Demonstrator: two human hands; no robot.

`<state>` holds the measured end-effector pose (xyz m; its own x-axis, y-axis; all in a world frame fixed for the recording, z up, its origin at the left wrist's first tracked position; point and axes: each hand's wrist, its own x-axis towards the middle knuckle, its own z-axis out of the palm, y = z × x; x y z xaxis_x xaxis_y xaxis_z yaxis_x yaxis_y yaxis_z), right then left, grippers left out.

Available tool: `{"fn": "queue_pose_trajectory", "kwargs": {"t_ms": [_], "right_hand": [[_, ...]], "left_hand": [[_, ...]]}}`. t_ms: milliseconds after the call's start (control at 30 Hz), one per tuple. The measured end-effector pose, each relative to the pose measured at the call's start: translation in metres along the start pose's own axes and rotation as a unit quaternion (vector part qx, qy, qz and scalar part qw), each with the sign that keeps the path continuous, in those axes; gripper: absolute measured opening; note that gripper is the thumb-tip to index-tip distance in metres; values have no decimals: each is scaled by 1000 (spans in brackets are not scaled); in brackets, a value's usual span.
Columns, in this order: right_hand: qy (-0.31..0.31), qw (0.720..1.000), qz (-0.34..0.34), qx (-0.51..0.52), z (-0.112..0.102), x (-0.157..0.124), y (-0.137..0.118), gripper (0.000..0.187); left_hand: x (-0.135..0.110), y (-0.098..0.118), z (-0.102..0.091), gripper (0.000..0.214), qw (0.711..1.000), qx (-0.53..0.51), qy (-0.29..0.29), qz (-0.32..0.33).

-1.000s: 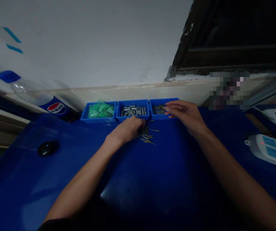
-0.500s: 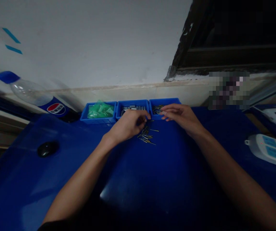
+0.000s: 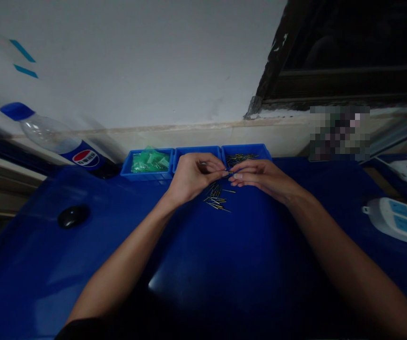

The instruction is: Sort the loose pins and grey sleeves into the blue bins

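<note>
My left hand [image 3: 196, 177] and my right hand [image 3: 262, 177] meet fingertip to fingertip just in front of the blue bins. Between them is a thin gold-and-silver metal pin [image 3: 229, 172], pinched by both hands and mostly covered by the fingers. Below the fingertips, a loose pile of similar metal pins [image 3: 216, 202] lies on the blue table. Behind my right hand, the right blue bin [image 3: 266, 153] holds many more pins. My left hand hides most of the middle blue bin [image 3: 179, 153] and its contents.
The left blue bin [image 3: 145, 176] contains green plastic bags [image 3: 151, 160]. A cola bottle [image 3: 79, 150] stands by the wall. A black computer mouse [image 3: 73, 216] rests on the blue table [image 3: 203, 274]. At the right is a white power strip [image 3: 398, 222].
My left hand has moved right and uncurled from beside the pile, and my right hand has shifted slightly left and down. Their fingertips, apart before, now come together on a pin.
</note>
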<state>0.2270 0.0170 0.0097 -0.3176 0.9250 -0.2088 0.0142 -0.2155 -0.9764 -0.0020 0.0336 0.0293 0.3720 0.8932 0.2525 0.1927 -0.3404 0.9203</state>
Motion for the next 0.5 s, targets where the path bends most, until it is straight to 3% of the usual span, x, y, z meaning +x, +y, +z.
{"fn": "queue_pose_trajectory", "kwargs": {"t_ms": [167,333,400,500], "right_hand": [[10,1000,-13,19,2,0,1,19],[33,998,-50,-24,0,1,2,19],[81,992,-80,-52,-4,2,1,18],[188,972,-112,-86,-13,4,0,17]], "left_hand": [[-1,-4,6,19,1000,-13,-2,-22],[-1,-6,2,18,993,111,-34,23],[-1,-8,-3,16,975,205,-76,46],[-3,-12,-7,22,925,341,-158,51]]}}
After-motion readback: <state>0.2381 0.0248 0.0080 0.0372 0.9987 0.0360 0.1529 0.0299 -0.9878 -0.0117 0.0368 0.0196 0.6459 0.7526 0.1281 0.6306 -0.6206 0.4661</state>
